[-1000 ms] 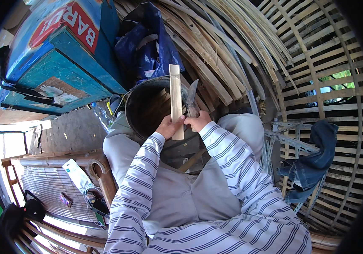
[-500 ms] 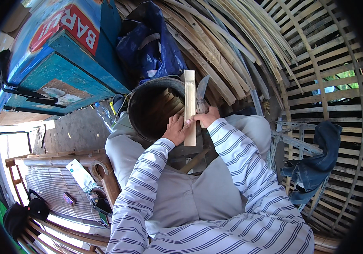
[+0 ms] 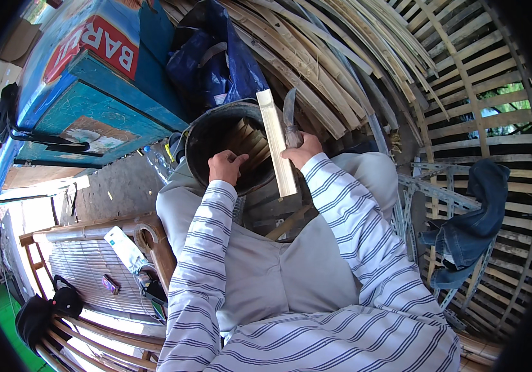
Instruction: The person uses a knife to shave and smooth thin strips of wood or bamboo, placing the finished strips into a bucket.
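Note:
A knife (image 3: 289, 110) with a curved blade and a wrapped-looking handle is in my right hand (image 3: 304, 149), its blade pointing away from me. That same hand pinches a pale, flat bamboo piece (image 3: 276, 142), which stands tilted beside the knife, with its far end leaning left. Over the near part of a dark bucket (image 3: 196, 162) is my left hand (image 3: 225, 167), its fingers curled and closed; whether something small is between them I cannot make out. Inside the bucket lie several cut bamboo pieces (image 3: 250, 146). The bucket stands between my knees.
A blue plastic bag (image 3: 216, 68) lies beyond the bucket. Long bamboo strips (image 3: 315, 80) are piled at the far right. A blue box (image 3: 117, 115) stands left, a bamboo bench (image 3: 92, 235) nearer. Jeans (image 3: 473, 223) hang on a metal frame at the right, before a slatted wall (image 3: 464, 93).
My left hand has let go of the bamboo piece and moved left over the bucket. The piece, held by my right hand alone, has tilted left and shifted slightly away from me.

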### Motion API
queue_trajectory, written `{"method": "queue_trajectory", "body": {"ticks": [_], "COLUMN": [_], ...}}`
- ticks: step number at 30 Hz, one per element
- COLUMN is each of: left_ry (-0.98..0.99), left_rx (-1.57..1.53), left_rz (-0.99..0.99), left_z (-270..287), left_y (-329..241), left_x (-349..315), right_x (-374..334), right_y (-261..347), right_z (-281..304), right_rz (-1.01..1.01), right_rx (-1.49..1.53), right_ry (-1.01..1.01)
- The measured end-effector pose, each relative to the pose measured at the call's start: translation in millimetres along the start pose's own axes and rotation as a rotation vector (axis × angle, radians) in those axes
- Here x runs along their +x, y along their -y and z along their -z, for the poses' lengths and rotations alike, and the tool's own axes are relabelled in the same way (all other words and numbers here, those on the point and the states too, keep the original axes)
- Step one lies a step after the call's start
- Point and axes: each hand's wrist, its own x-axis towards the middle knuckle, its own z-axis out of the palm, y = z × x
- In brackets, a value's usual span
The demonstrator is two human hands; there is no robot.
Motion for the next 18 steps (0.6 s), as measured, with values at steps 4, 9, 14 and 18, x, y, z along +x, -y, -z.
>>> {"method": "queue_trajectory", "body": {"ticks": [4, 9, 14, 18], "left_ry": [-0.278, -0.435, -0.136, -0.371], "left_rx": [0.29, 0.283, 0.014, 0.108], "left_rz": [-0.143, -0.467, -0.497, -0.449], "left_z": [-13, -17, 3, 24], "left_y": [2, 11, 53, 31], "left_x": [-4, -2, 35, 10], "right_x": [-7, -12, -20, -21], "right_y": [13, 19, 26, 25], "right_z": [10, 18, 10, 18], "right_rz": [-0.061, -0.028, 0.056, 0.043], "right_rx": [0.031, -0.117, -0.14, -0.175], "right_ry": [0.178, 0.182, 0.206, 0.147]}}
